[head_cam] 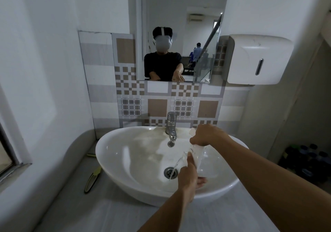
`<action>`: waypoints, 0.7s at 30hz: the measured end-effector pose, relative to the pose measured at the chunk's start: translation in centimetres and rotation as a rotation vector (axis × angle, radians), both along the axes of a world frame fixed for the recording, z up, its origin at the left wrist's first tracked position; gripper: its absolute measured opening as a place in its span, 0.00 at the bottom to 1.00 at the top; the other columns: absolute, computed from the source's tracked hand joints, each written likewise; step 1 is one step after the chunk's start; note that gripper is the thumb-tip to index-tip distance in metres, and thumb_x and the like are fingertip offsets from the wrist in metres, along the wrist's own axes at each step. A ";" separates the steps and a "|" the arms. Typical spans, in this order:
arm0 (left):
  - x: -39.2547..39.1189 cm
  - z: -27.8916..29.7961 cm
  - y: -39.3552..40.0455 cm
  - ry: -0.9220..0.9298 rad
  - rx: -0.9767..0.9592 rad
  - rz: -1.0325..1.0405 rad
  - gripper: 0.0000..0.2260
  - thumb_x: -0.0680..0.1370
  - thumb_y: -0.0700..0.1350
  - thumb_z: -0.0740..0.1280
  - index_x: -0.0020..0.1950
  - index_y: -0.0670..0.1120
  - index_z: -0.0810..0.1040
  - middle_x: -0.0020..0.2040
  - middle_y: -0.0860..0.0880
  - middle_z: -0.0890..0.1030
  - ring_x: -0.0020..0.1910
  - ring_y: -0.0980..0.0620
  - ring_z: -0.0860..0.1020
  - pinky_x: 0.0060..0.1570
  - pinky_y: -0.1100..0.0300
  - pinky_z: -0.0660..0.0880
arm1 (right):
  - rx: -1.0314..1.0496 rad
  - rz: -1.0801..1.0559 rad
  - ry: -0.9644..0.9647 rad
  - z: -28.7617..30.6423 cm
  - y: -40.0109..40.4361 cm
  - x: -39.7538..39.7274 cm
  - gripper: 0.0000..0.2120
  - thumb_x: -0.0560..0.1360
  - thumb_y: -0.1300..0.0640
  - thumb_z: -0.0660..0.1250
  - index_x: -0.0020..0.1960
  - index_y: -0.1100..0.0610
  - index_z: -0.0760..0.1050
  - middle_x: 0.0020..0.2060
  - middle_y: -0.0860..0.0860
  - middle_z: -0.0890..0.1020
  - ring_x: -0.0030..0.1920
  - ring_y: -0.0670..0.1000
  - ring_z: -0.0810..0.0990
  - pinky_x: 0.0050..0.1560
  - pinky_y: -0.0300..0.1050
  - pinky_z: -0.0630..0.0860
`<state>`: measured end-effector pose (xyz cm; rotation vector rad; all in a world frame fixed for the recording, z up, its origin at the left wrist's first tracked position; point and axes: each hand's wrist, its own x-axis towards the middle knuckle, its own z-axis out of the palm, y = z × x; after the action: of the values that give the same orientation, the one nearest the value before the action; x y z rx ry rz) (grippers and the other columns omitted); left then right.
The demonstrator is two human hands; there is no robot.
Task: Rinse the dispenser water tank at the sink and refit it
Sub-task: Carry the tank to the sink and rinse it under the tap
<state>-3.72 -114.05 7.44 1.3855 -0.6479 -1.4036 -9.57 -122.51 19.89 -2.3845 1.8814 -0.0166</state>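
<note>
My left hand [188,176] grips the lower end of the tank [196,157], clear smooth plastic, tilted over the right half of the glossy white sink [114,153]; a thin stream falls toward the drain [170,172]. My right hand [207,135] clamps the upper end. I judge draining underway; hold the tilt steady.

One head-worn wide-angle view only. It looks forward and steeply down from standing height, facing the patterned brown-and-white tiled wall [161,104]. The oval white ceramic basin [125,160] lies close below, centred low. The rectangular wall mirror [179,25] fills the upper centre. Straight edges bow toward the frame margins.
</note>
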 end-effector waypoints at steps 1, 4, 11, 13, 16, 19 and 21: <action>0.0 0.0 0.1 0.000 -0.003 0.000 0.29 0.75 0.71 0.51 0.54 0.47 0.74 0.35 0.46 0.84 0.33 0.51 0.85 0.30 0.62 0.79 | -0.002 0.001 0.000 0.0 0.0 0.0 0.12 0.70 0.47 0.65 0.41 0.55 0.76 0.35 0.50 0.79 0.37 0.50 0.78 0.50 0.47 0.81; 0.0 0.0 0.1 -0.011 -0.006 -0.005 0.28 0.75 0.71 0.51 0.52 0.48 0.73 0.35 0.45 0.84 0.33 0.50 0.85 0.30 0.61 0.80 | -0.007 0.002 0.004 0.1 0.2 0.1 0.12 0.70 0.46 0.65 0.42 0.55 0.75 0.34 0.49 0.78 0.37 0.49 0.79 0.50 0.46 0.80; 0.0 -0.1 0.0 -0.021 -0.016 -0.005 0.25 0.76 0.70 0.51 0.51 0.50 0.71 0.33 0.45 0.84 0.37 0.47 0.86 0.38 0.56 0.83 | 0.009 -0.014 0.010 0.4 0.6 0.4 0.11 0.70 0.47 0.65 0.39 0.55 0.74 0.37 0.51 0.79 0.41 0.52 0.80 0.52 0.50 0.80; 0.0 -0.2 0.0 -0.020 -0.016 -0.015 0.26 0.76 0.70 0.50 0.53 0.49 0.72 0.36 0.44 0.84 0.38 0.47 0.86 0.39 0.57 0.83 | 0.011 -0.015 0.019 0.5 0.7 0.5 0.11 0.70 0.48 0.65 0.36 0.55 0.73 0.36 0.51 0.79 0.40 0.52 0.80 0.51 0.50 0.81; 0.1 -0.2 -0.1 -0.018 -0.015 -0.028 0.34 0.76 0.70 0.49 0.62 0.44 0.74 0.37 0.43 0.85 0.40 0.46 0.86 0.40 0.57 0.83 | 0.014 -0.023 0.030 0.7 1.0 0.7 0.10 0.69 0.49 0.65 0.38 0.55 0.74 0.37 0.51 0.79 0.40 0.53 0.81 0.51 0.51 0.81; 0.1 -0.2 -0.1 -0.015 -0.013 -0.031 0.36 0.76 0.70 0.49 0.65 0.42 0.73 0.38 0.42 0.85 0.41 0.46 0.86 0.41 0.57 0.83 | 0.026 -0.031 0.017 0.9 1.2 0.8 0.12 0.70 0.48 0.65 0.45 0.57 0.76 0.41 0.52 0.81 0.43 0.54 0.81 0.53 0.52 0.80; 0.1 -0.1 -0.1 -0.017 -0.010 -0.036 0.37 0.76 0.70 0.48 0.66 0.41 0.73 0.39 0.42 0.85 0.42 0.46 0.85 0.41 0.57 0.82 | 0.036 -0.037 0.014 1.0 1.3 1.0 0.15 0.70 0.48 0.66 0.51 0.58 0.77 0.44 0.53 0.82 0.46 0.56 0.81 0.54 0.53 0.80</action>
<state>-3.59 -114.10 7.33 1.3855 -0.6930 -1.4165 -8.57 -121.21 20.84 -2.3327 1.9150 0.0300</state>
